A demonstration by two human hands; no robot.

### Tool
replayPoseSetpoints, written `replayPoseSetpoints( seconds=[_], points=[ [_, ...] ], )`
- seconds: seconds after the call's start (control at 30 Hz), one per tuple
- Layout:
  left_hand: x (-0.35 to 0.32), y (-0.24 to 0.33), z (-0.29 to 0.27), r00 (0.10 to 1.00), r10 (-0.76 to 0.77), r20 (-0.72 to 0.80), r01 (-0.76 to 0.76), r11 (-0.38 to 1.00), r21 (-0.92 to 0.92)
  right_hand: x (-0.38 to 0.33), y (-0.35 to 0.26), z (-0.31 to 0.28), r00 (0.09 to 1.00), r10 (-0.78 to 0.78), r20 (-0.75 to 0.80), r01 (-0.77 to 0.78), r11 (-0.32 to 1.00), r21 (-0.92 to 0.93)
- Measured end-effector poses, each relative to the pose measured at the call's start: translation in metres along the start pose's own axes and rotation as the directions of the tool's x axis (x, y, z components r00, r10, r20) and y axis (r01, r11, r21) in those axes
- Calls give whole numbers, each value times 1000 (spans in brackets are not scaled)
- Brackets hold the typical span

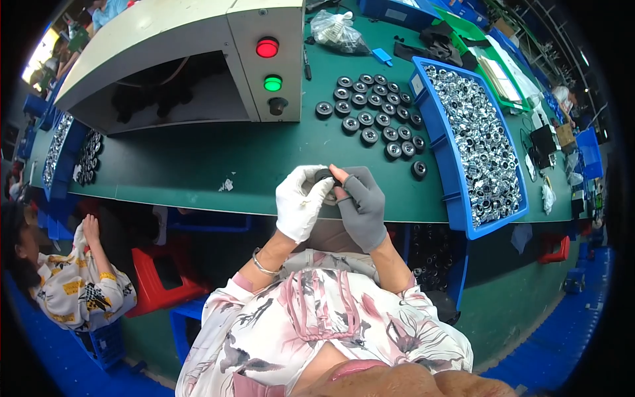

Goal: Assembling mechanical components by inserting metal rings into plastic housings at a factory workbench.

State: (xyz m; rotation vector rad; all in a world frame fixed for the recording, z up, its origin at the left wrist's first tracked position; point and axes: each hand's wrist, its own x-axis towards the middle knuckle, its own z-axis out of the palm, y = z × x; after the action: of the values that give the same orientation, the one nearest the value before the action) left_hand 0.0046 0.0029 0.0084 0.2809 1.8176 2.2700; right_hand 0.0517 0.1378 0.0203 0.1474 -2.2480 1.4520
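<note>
Just over the near edge of the green table point(278, 155), both hands meet at a small black round part that looks like a wheel point(323, 175). My left hand point(296, 206), in a white glove, is closed on it from the left. My right hand point(362, 210), in a grey glove with bare thumb and index fingertips, pinches it from the right. The fingers cover most of the part. Beyond and to the right, several similar black wheels with shiny centres point(369, 136) lie in loose rows on the table.
On the right, a blue bin point(444, 169) holds many shiny metal pieces. A cream machine point(264, 86) with red and green lights stands at the back left. A plastic bag point(336, 30) lies at the back. At left, another person sits near a red stool point(142, 264).
</note>
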Motion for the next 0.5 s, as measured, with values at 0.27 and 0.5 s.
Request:
replayPoseSetpoints(
  seconds=[0.27, 0.5],
  points=[
    [-2, 1, 6, 991, -136, -15, 121, 920, -373, 6, 1, 2, 952, 302, -49, -269, 903, 334],
    [5, 4, -6, 981, -146, 125, 164, 975, -149, 9, 0, -16, 910, 389, 146, -415, 856, 308]
  ],
)
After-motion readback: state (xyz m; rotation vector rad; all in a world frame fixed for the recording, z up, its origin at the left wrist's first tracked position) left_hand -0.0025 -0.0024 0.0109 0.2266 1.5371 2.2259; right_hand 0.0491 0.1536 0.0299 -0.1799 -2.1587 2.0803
